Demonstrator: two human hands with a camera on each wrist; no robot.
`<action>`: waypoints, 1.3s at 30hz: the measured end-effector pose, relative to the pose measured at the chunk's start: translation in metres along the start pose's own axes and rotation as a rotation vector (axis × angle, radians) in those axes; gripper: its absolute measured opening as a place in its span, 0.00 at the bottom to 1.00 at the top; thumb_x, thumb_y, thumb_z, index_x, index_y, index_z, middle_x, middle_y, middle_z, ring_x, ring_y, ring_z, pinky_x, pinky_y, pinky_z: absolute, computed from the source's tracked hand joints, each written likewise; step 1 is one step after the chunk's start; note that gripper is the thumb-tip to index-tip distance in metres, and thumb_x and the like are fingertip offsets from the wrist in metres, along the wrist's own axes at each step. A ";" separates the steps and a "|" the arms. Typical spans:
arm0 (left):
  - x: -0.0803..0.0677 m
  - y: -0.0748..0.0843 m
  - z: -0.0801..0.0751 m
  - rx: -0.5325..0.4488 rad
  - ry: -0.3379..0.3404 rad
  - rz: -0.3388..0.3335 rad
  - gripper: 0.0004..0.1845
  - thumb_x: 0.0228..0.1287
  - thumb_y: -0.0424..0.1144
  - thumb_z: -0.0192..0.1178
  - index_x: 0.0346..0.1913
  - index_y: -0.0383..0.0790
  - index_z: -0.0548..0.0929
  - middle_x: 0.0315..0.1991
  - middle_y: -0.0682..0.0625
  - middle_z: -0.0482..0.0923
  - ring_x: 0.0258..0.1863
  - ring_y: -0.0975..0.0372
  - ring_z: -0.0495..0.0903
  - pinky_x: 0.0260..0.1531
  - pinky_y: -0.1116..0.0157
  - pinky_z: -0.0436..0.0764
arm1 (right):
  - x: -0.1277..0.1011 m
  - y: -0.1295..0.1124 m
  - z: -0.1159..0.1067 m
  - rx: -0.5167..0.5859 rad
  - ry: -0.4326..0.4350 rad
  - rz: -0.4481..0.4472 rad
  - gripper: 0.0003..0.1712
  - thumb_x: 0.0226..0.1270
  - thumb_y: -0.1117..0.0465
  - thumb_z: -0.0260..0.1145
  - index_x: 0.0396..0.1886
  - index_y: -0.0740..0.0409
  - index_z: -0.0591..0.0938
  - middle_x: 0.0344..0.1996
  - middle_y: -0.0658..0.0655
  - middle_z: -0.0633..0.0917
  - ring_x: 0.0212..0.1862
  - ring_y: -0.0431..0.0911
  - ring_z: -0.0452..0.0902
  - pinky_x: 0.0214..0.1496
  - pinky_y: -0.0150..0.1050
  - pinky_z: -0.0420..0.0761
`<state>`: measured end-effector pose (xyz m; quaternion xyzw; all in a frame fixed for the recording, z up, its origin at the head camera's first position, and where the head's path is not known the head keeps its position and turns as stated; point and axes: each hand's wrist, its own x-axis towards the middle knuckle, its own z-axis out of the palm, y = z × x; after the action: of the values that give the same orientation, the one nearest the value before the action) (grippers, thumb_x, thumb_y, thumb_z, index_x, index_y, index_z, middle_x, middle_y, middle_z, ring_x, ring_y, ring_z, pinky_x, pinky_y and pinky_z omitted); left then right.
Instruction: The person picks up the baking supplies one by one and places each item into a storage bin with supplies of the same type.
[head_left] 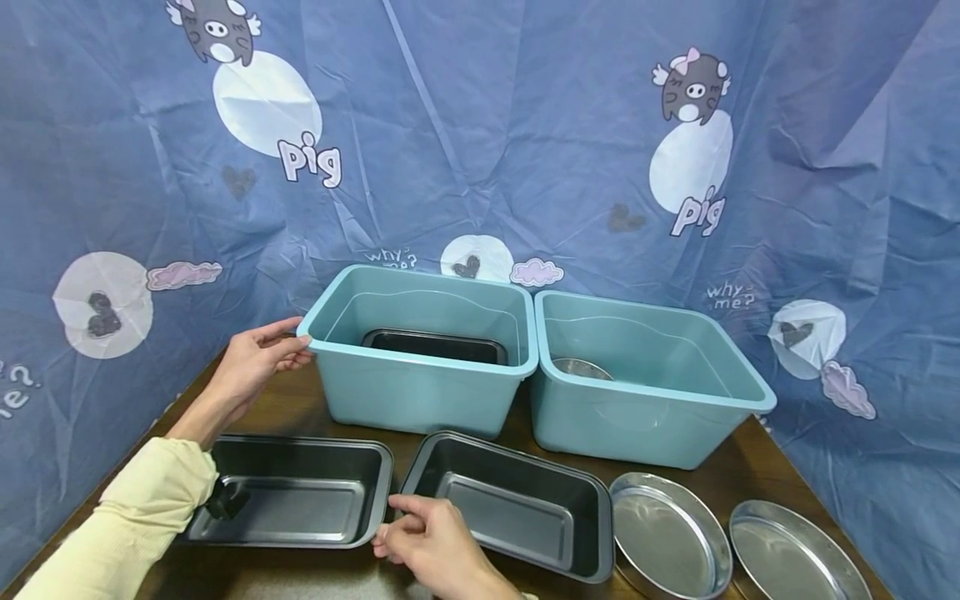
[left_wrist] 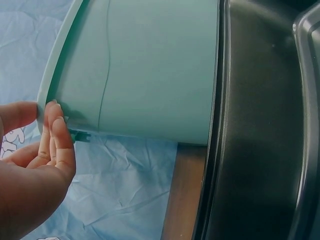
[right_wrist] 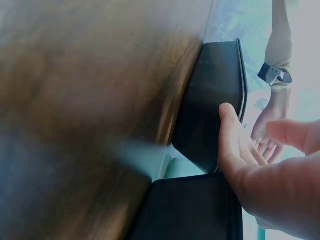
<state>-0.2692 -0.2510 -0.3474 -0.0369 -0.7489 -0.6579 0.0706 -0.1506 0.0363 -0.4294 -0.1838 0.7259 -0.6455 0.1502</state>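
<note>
My left hand (head_left: 258, 358) pinches the left corner of a teal plastic bin's rim. In the left wrist view the thumb lies on one side of the bin's rim (left_wrist: 47, 87) and the fingers on the other. That teal bin (head_left: 416, 396) has a dark pan (head_left: 438, 346) inside. My right hand (head_left: 438, 542) is at the right end of a black loaf pan (head_left: 281, 508), fingertips beside its rim. Between its thumb and fingers a gap shows in the right wrist view. A second black loaf pan (head_left: 517, 508) sits just right of the first, partly behind the right hand.
Another teal bin (head_left: 622, 421) stands right of the first, with a round metal pan (head_left: 581, 368) inside. Two round metal pans (head_left: 667, 533) lie at the table's right. A blue patterned cloth (head_left: 480, 125) hangs behind. The wooden table (head_left: 273, 408) shows between the pans and bins.
</note>
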 end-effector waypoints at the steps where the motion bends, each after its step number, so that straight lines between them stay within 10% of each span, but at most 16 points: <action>1: 0.000 0.000 0.000 0.002 0.000 0.001 0.34 0.77 0.34 0.58 0.76 0.19 0.58 0.33 0.62 0.83 0.32 0.72 0.84 0.35 0.75 0.82 | 0.001 0.000 0.000 -0.012 -0.002 0.004 0.28 0.66 0.73 0.66 0.64 0.79 0.74 0.32 0.62 0.90 0.36 0.50 0.89 0.38 0.34 0.87; 39: 0.001 0.000 0.002 -0.001 0.000 0.020 0.32 0.77 0.31 0.57 0.75 0.17 0.59 0.32 0.62 0.83 0.31 0.72 0.83 0.35 0.75 0.82 | 0.016 0.008 0.016 0.103 0.022 0.049 0.25 0.71 0.76 0.60 0.65 0.83 0.68 0.29 0.68 0.88 0.34 0.66 0.88 0.33 0.39 0.88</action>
<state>-0.2702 -0.2492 -0.3476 -0.0445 -0.7481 -0.6576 0.0774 -0.1581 0.0153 -0.4395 -0.1509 0.6975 -0.6802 0.1676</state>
